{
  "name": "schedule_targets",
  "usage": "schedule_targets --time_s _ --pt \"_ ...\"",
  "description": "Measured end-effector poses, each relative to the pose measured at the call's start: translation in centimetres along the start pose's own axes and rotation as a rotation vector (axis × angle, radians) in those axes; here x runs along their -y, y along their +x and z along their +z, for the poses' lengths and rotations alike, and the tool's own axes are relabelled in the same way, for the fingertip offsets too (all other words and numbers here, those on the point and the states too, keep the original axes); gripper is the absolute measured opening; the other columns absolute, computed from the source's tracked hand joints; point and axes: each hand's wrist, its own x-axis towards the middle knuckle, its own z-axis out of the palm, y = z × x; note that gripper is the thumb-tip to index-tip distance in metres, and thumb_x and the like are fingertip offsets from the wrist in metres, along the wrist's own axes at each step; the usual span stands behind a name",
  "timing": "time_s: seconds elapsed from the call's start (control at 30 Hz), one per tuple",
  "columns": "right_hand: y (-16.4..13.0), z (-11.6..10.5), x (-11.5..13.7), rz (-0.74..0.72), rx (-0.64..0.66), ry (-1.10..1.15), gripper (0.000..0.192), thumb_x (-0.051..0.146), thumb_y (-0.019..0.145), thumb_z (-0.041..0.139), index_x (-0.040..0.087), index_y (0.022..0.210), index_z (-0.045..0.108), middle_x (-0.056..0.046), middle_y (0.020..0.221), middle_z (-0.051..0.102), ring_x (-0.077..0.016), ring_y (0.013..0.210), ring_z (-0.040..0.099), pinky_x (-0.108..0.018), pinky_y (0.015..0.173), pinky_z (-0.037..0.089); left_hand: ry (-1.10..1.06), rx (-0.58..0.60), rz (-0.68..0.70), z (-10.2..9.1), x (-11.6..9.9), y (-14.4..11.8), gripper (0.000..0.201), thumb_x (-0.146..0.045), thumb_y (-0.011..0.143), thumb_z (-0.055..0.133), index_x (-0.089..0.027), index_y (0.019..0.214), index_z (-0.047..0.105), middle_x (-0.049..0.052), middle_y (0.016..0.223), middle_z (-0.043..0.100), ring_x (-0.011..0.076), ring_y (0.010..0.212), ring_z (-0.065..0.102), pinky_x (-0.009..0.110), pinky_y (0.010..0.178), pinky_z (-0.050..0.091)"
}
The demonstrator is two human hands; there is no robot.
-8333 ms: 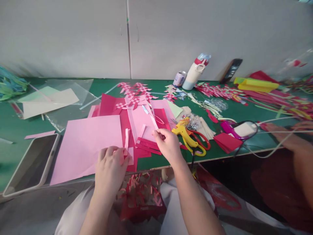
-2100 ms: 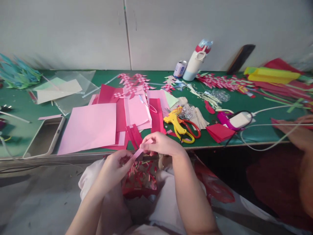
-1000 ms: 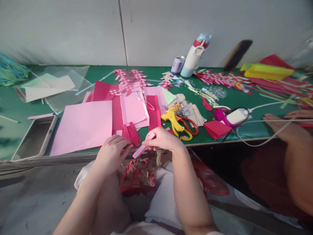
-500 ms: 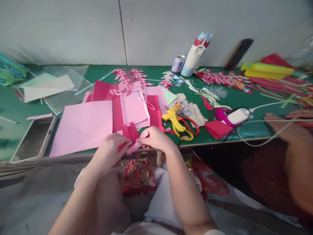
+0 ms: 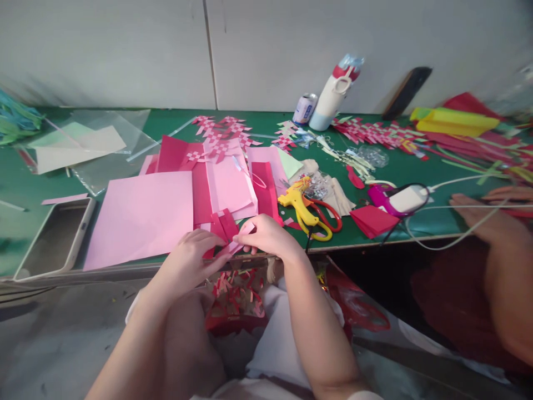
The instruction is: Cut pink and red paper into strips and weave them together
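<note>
At the table's front edge my right hand [image 5: 263, 236] pinches a narrow pink paper strip [image 5: 235, 246] between thumb and fingers. My left hand [image 5: 199, 253] has its fingertips closed on the strip's lower left end. Just beyond my fingers, folded dark-pink paper strips [image 5: 225, 223] lie on the table. A large light-pink paper sheet [image 5: 144, 214] is to the left, and stacked pink papers [image 5: 231, 186] lie behind. Yellow-handled scissors [image 5: 300, 208] rest to the right of my right hand, overlapping a red-handled pair [image 5: 333, 214].
An empty phone case [image 5: 56, 239] lies at the left. Woven paper pieces [image 5: 220, 136], a can [image 5: 305, 109] and a bottle [image 5: 334, 97] stand or lie at the back. A white cable [image 5: 433, 244] droops over the edge near another person's hand [image 5: 478, 219]. Paper scraps [image 5: 239, 291] fill a container below.
My left fingers have shifted slightly right and down along the pink strip. My right hand keeps its pinch with little movement.
</note>
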Motion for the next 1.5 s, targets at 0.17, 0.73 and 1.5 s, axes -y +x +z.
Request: schedule_targets --time_s 0.17,0.73,1.5 --pt "0.0 0.1 0.1 0.012 -0.008 0.014 0.015 0.026 0.078 0.063 0.014 0.070 0.065 -0.001 0.060 0.065 -0.0076 0.046 0.058 -0.014 0.044 0.041 0.041 0.005 0.043 0.8 0.6 -0.1 0.024 -0.041 0.088 0.054 -0.022 0.090 0.068 0.006 0.094 0.067 0.0202 0.092 0.058 0.037 0.083 0.046" --pt "0.5 0.6 -0.7 -0.020 -0.033 -0.043 0.016 0.029 0.078 0.061 0.016 0.071 0.065 -0.001 0.060 0.066 -0.0095 0.046 0.061 -0.016 0.044 0.043 0.053 0.001 0.015 1.4 1.1 0.3 0.018 -0.035 0.086 0.055 -0.021 0.080 0.063 0.005 0.089 0.062 0.0195 0.087 0.056 0.036 0.081 0.044" --pt "0.3 1.1 0.2 -0.088 -0.242 -0.192 0.023 0.034 0.079 0.061 0.016 0.065 0.066 -0.001 0.055 0.064 -0.0114 0.052 0.059 -0.019 0.052 0.038 0.082 -0.264 0.009 0.6 0.3 -0.8 0.021 -0.019 0.088 0.050 -0.019 0.108 0.059 0.007 0.099 0.065 0.0208 0.096 0.057 0.036 0.085 0.049"
